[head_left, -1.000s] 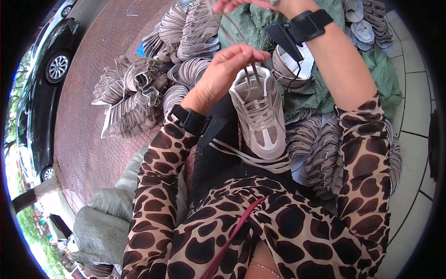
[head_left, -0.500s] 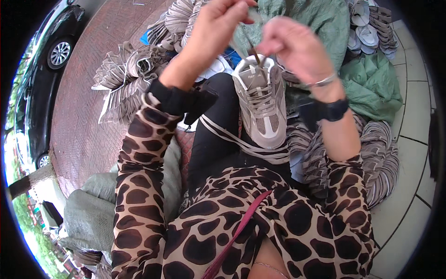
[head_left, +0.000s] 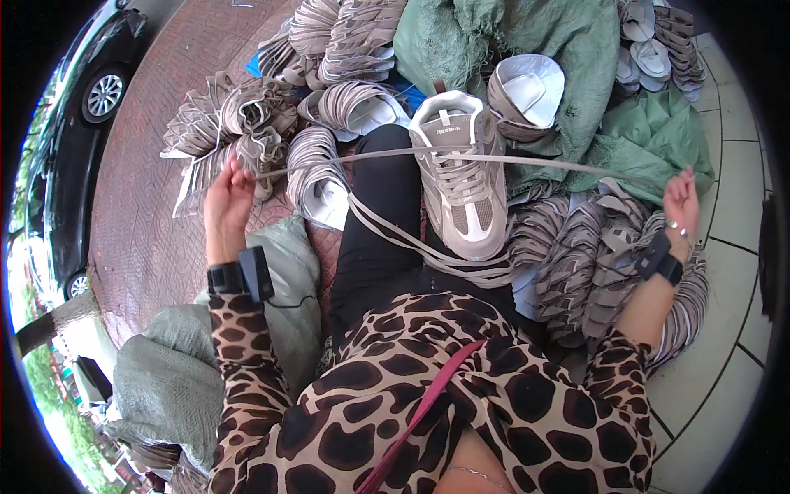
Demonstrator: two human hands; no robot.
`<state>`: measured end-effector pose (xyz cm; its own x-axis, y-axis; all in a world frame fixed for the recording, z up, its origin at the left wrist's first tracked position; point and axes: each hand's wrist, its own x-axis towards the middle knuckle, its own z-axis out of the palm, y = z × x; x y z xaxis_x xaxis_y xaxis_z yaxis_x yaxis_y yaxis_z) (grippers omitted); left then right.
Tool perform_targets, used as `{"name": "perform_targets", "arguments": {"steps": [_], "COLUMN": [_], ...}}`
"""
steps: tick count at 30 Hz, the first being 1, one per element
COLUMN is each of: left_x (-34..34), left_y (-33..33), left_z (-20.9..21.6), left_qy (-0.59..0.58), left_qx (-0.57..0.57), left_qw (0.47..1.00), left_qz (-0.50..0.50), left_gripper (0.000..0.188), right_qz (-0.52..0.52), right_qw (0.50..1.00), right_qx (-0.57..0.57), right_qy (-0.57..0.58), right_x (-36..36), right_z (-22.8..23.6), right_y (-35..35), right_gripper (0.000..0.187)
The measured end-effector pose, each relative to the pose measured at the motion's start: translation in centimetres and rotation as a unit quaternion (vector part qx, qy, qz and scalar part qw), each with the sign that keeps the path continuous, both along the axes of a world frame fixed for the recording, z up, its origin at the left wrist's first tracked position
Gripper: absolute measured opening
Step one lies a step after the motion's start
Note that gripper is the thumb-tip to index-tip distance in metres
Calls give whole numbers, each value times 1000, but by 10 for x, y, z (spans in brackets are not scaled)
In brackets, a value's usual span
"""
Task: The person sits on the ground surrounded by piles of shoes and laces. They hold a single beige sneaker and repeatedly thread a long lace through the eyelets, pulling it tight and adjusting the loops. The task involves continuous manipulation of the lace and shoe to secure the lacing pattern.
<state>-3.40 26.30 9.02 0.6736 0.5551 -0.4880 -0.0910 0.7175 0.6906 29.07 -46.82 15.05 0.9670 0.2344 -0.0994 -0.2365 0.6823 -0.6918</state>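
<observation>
A beige and grey sneaker (head_left: 475,218) rests upright between my legs, its toe pointing toward me. Crossed laces run up its front. From the top eyelets a pale shoelace (head_left: 568,165) stretches out nearly straight to both sides. My left hand (head_left: 229,202), far out to the left, is closed on one end. Out to the right, my right hand (head_left: 680,202) pinches the other end. Several loose laces (head_left: 387,226) lie across my lap and below the sneaker's toe.
Stacked shoe uppers (head_left: 576,263) lie to the right, and more uppers (head_left: 239,115) are piled at the far left. Green woven sacks (head_left: 559,49) lie beyond the sneaker. A grey-green sack (head_left: 164,370) sits by my left arm. A black car (head_left: 70,140) stands on the left.
My hands have moved from close together above the sneaker's opening to wide apart and lower, drawing the shoelace out sideways. The sneaker has barely shifted.
</observation>
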Motion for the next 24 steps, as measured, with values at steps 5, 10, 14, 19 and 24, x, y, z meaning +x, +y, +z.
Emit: {"name": "perform_targets", "arguments": {"steps": [5,10,14,19,24], "left_x": [-29,12,51,81,99], "left_y": [-21,-77,-127,-171,-181], "left_z": [-28,-13,-1,-5,-15], "left_qy": [65,198,136,47,89], "left_qx": [-30,270,282,297,458], "left_qw": [997,921,905,889,813], "left_qz": [2,-200,-289,-345,-347], "left_gripper": [28,22,20,18,26], "right_qz": [-80,181,283,289,348], "right_qw": [925,765,710,664,655], "right_qx": [-371,-536,-549,-577,-591], "right_qy": [-24,-307,-339,-378,-318], "right_x": [-48,-82,-90,-84,-76], "right_z": [-27,-26,-26,-27,-27], "right_y": [81,214,278,300,301], "right_gripper": [26,20,19,20,22]}}
